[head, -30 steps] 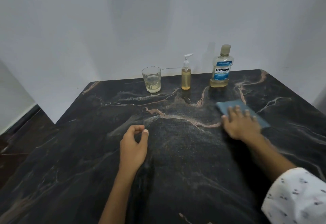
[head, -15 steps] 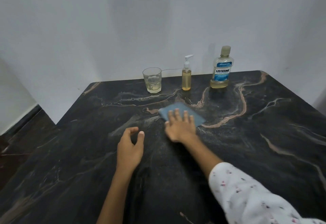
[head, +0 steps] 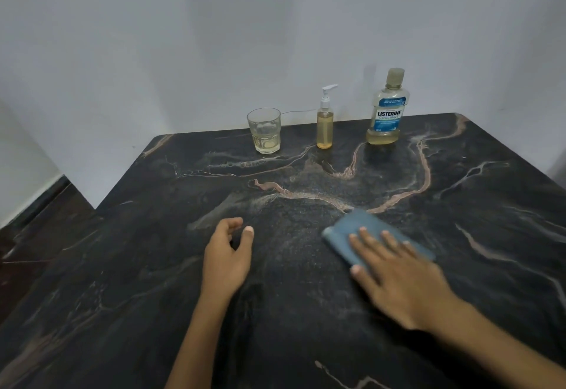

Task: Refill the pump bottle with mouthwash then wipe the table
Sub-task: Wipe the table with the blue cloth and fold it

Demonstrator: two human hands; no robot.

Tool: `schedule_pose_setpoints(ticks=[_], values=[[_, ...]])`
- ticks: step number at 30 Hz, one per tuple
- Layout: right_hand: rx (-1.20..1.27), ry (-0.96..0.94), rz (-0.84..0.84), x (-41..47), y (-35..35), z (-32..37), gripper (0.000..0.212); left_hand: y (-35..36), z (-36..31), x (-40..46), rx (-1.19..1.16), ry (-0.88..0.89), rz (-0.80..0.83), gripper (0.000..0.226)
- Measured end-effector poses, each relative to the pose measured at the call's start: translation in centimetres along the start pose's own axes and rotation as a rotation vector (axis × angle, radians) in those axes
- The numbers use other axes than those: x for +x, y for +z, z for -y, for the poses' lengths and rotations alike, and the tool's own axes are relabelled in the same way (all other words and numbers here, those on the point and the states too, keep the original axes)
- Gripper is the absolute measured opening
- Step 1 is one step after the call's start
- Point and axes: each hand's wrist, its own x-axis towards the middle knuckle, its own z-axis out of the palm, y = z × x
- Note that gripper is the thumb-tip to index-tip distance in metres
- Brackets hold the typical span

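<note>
A: Where does the cloth sit?

B: The blue cloth (head: 364, 235) lies flat on the dark veined marble tabletop (head: 306, 312), at about four o'clock from the middle of the slab. It looks folded into a rough rectangle, its edges smeared by motion blur. The right hand (head: 398, 278) presses down on it with its fingers (head: 367, 240) straight and spread; the near half of the cloth is hidden under the palm.

A: And the other hand?

B: The left hand (head: 226, 257) rests on the tabletop at about eight o'clock from the middle, well apart from the cloth. Its fingers are loosely curled and hold nothing; the thumb tip stands a little away from the forefinger.

A: The bottles?

B: Along the far edge, at twelve o'clock, stands the clear pump bottle (head: 325, 122), upright, white pump on top, filled with amber liquid nearly to the shoulder. At one o'clock is the Listerine Cool Mint mouthwash bottle (head: 386, 109), capped, with only a shallow layer of yellow liquid at its base. At eleven o'clock is a faceted drinking glass (head: 264, 129) with a little pale liquid in the bottom. All three stand apart from each other.
</note>
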Motion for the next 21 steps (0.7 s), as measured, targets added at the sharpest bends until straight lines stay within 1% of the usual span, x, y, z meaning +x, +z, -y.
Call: schedule_pose_setpoints(ticks=[2, 3, 4, 6, 9, 12, 14, 18, 21], values=[[-0.031, 0.182, 0.024, 0.8, -0.4, -4.5, 0.067, 0.3, 0.0, 0.0, 0.002, 0.009, 0.011, 0.022], [-0.037, 0.243, 0.040, 1.7, -0.5, -6.3, 0.071, 0.3, 0.0, 0.1, 0.002, 0.011, 0.014, 0.021], [-0.027, 0.278, 0.049, 2.9, -0.5, -7.7, 0.074, 0.4, 0.1, 0.2, 0.000, 0.012, 0.017, 0.020], [0.030, 0.280, 0.037, 6.0, -0.4, -8.6, 0.076, 0.4, 0.0, 0.2, -0.007, 0.011, 0.017, 0.016], [0.105, 0.207, 0.001, 11.0, -0.2, -6.7, 0.074, 0.4, -0.2, 0.1, -0.012, 0.011, 0.014, 0.014], [0.112, 0.104, 0.001, 14.2, -0.2, -2.2, 0.074, 0.4, -0.5, 0.0, -0.020, 0.016, -0.005, 0.014], [0.098, 0.013, 0.019, 14.6, -0.1, 1.3, 0.074, 0.4, -0.6, -0.1, -0.027, 0.024, -0.033, 0.014], [0.119, -0.204, 0.029, 11.2, 0.3, 7.8, 0.075, 0.5, -0.6, 0.1, -0.035, 0.039, -0.076, 0.015], [0.188, -0.381, -0.017, 5.8, 0.8, 9.7, 0.076, 1.0, -0.5, 0.0, -0.055, 0.040, -0.055, 0.012]])
